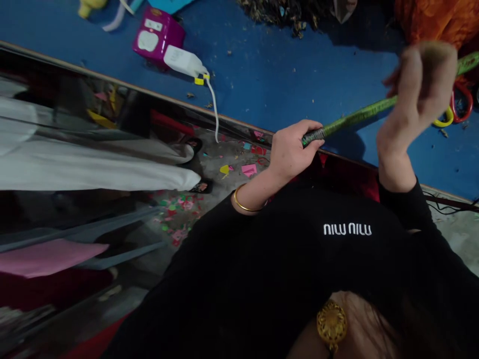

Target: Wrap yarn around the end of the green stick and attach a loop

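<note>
While the left hand (290, 152) holds one end, the green stem (359, 115) extends over the table (262, 65)

The left hand's grip is clamped on the dark-wrapped end (313, 136). The right hand (419, 94) is blurred, at the farther part of the green stem; whether its grip is closed cannot be determined. A purple box (175, 35) with a white plug (183, 61) at its side sits left of both hands.

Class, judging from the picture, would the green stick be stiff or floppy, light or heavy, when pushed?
The green stick is probably fairly stiff: it spans from the left hand to the right hand without visible sagging. Its slender shape suggests it is light, though a hard push might bend it.
</note>
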A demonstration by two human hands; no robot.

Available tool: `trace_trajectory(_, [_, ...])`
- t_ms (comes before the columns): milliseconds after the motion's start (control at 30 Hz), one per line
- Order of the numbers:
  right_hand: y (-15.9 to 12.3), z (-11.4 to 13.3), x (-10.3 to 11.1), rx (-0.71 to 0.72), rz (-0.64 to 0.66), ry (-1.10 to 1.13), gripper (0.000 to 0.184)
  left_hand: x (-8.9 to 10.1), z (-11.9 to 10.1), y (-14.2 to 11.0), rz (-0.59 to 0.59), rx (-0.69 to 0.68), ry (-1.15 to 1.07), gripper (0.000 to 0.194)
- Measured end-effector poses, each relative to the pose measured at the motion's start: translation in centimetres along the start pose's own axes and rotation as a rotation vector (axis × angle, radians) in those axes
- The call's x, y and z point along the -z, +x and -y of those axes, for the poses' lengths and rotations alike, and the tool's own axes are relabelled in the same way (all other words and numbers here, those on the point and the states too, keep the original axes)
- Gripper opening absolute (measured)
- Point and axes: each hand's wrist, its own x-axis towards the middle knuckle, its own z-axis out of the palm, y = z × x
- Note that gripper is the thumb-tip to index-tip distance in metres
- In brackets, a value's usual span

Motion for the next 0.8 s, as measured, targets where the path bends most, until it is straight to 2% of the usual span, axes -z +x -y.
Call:
trace_trajectory(167, [-4.7, -2.5, -1.6, 0.032, -0.078, 0.015, 0.029, 1.0, 0.0, 1.1, 0.014, 0.018, -0.047, 0.023])
trace_trajectory(233, [-5.7, -4.0, -2.2, 0.035, -0.131, 0.055, 0.028, 1.3, -0.2, 1.4, 0.019, 0.003, -0.061, 0.022])
trace_trajectory(333, [-5.2, -6.0, -2.7, 0.035, -0.155, 0.182, 0.032, 1.7, -0.5, 1.7, 0.035, -0.012, -0.090, 0.022])
trace_trajectory(433, [-3.5, -7.0, -3.4, 0.017, -0.067, 0.299, 0.037, 2.1, -0.7, 2.0, 0.053, -0.010, -0.119, 0.022])
trace_trajectory(500, [-3.1, -6.9, -4.0, 0.004, -0.009, 0.302, 0.031, 2.3, -0.8, 2.1, 0.061, -0.005, -0.121, 0.022])
trace_trajectory(533, [-3.2, -6.7, -4.2, 0.015, -0.001, 0.263, 0.027, 2.4, -0.8, 2.2, 0.065, -0.003, -0.117, 0.021])
trace_trajectory(600, [-4.1, -6.3, -4.4, 0.095, -0.042, 0.096, 0.031, 2.5, -0.7, 2.4, 0.072, 0.001, -0.106, 0.022])
trace_trajectory(700, [-5.9, -5.8, -3.9, 0.322, -0.201, -0.216, 0.034, 2.5, -0.4, 2.5, 0.076, 0.001, -0.114, 0.022])
trace_trajectory(800, [-6.6, -5.5, -2.9, 0.510, -0.304, -0.338, 0.026, 2.2, -0.1, 2.4, 0.082, 0.006, -0.138, 0.021])
